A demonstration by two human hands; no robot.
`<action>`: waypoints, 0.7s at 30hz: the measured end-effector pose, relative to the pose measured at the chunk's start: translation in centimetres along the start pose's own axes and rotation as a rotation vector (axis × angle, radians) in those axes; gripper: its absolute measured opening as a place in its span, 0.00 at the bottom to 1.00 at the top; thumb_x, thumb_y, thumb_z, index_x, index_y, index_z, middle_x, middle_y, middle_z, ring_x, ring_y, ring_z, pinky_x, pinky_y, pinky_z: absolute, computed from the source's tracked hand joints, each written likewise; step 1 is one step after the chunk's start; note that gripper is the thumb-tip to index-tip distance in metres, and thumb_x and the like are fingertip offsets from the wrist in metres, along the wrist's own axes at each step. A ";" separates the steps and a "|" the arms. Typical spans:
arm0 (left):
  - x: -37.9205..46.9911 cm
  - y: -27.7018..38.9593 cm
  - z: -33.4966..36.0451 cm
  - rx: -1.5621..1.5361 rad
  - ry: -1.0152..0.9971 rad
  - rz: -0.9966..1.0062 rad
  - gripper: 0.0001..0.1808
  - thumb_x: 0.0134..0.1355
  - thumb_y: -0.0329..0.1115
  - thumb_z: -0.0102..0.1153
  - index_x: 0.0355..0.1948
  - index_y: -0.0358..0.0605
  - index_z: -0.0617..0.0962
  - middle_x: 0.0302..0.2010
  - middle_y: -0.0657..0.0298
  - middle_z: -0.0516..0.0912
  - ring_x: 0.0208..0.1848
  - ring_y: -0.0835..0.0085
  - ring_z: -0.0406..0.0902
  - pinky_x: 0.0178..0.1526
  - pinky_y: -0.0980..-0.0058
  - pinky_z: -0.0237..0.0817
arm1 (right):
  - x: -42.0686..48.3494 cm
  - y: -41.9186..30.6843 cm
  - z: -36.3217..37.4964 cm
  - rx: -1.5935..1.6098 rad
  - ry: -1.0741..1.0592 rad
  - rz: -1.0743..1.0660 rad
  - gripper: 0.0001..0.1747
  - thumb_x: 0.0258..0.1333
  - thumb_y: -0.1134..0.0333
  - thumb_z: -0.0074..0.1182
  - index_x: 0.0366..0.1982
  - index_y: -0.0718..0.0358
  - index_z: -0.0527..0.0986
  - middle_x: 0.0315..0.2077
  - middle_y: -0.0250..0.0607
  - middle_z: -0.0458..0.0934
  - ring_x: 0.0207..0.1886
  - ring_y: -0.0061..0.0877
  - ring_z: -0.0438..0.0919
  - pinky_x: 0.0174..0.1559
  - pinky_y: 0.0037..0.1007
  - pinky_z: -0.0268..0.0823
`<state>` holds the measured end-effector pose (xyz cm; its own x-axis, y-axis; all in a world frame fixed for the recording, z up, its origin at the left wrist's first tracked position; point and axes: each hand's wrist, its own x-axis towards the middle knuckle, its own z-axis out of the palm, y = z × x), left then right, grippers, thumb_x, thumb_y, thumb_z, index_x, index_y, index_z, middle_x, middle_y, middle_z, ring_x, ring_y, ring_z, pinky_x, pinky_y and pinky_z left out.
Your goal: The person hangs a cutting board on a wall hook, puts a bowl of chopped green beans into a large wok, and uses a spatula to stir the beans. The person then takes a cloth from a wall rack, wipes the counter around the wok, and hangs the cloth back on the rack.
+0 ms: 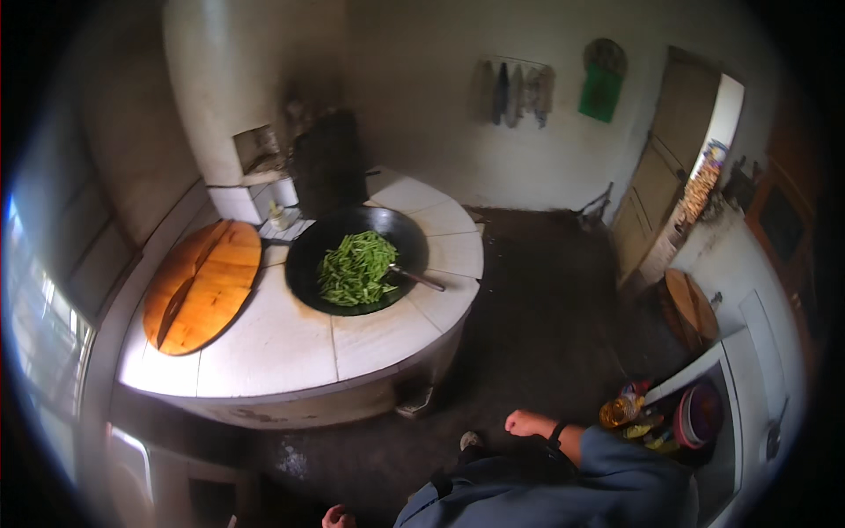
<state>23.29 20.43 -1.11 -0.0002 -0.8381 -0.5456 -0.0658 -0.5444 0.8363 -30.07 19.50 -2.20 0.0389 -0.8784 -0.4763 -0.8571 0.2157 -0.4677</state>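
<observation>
Away from the stove, my right hand hangs over the dark floor with fingers curled; whether anything is in it cannot be made out. At the bottom edge, my left hand is only partly visible. Neither touches the stove. A black wok set in the white tiled stove top holds cut green beans. The spatula rests in the beans, its dark handle across the wok's rim. A round wooden lid lies on the tiles left of the wok.
A small container stands behind the wok. Oil bottles and a stack of basins sit by the white cabinet at right. Further back are a door and cloths on a wall rail.
</observation>
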 end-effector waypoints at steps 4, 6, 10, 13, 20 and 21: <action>4.2 5.2 3.7 0.123 -0.074 0.109 0.18 0.56 0.34 0.54 0.48 0.38 0.75 0.28 0.65 0.77 0.25 0.80 0.67 0.25 0.80 0.61 | -3.5 3.1 0.6 0.253 -0.114 0.349 0.08 0.44 0.72 0.46 0.27 0.60 0.77 0.18 0.38 0.76 0.19 0.26 0.74 0.24 0.31 0.65; 5.7 6.2 6.2 0.037 -0.141 0.281 0.20 0.56 0.34 0.53 0.49 0.39 0.75 0.31 0.63 0.78 0.29 0.78 0.69 0.29 0.78 0.62 | -4.1 4.5 0.8 0.449 -0.057 0.363 0.09 0.43 0.72 0.43 0.20 0.59 0.76 0.13 0.35 0.73 0.13 0.26 0.70 0.19 0.31 0.61; 7.9 4.7 9.2 0.425 -0.182 0.348 0.19 0.57 0.36 0.54 0.48 0.39 0.75 0.35 0.61 0.79 0.34 0.76 0.71 0.35 0.77 0.65 | -4.0 5.4 -0.7 0.550 -0.014 0.341 0.08 0.42 0.71 0.45 0.22 0.59 0.77 0.15 0.37 0.74 0.17 0.28 0.72 0.22 0.32 0.63; 11.7 -0.4 10.9 0.182 -0.207 0.186 0.16 0.58 0.35 0.53 0.46 0.39 0.76 0.38 0.59 0.79 0.36 0.73 0.73 0.36 0.73 0.67 | -1.4 8.3 -3.4 0.403 -0.029 0.225 0.09 0.42 0.70 0.48 0.26 0.60 0.78 0.19 0.40 0.77 0.24 0.30 0.76 0.29 0.32 0.67; 1.6 9.3 22.3 0.537 -0.085 0.446 0.08 0.57 0.26 0.48 0.36 0.37 0.77 0.37 0.52 0.77 0.33 0.62 0.74 0.35 0.70 0.68 | 1.4 21.2 -7.9 0.342 0.026 0.120 0.13 0.44 0.70 0.50 0.34 0.61 0.79 0.28 0.40 0.81 0.32 0.27 0.79 0.36 0.28 0.70; 2.5 7.9 22.4 0.539 -0.084 0.447 0.08 0.57 0.26 0.48 0.36 0.37 0.77 0.37 0.52 0.77 0.33 0.62 0.74 0.35 0.70 0.68 | 1.6 23.1 -8.9 0.308 0.050 0.127 0.13 0.43 0.70 0.50 0.34 0.61 0.79 0.29 0.39 0.81 0.34 0.28 0.79 0.38 0.29 0.70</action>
<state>0.42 14.83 2.91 -0.2178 -0.9599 -0.1766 -0.5263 -0.0368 0.8495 -54.33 19.23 -7.15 -0.0904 -0.8545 -0.5115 -0.6580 0.4368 -0.6134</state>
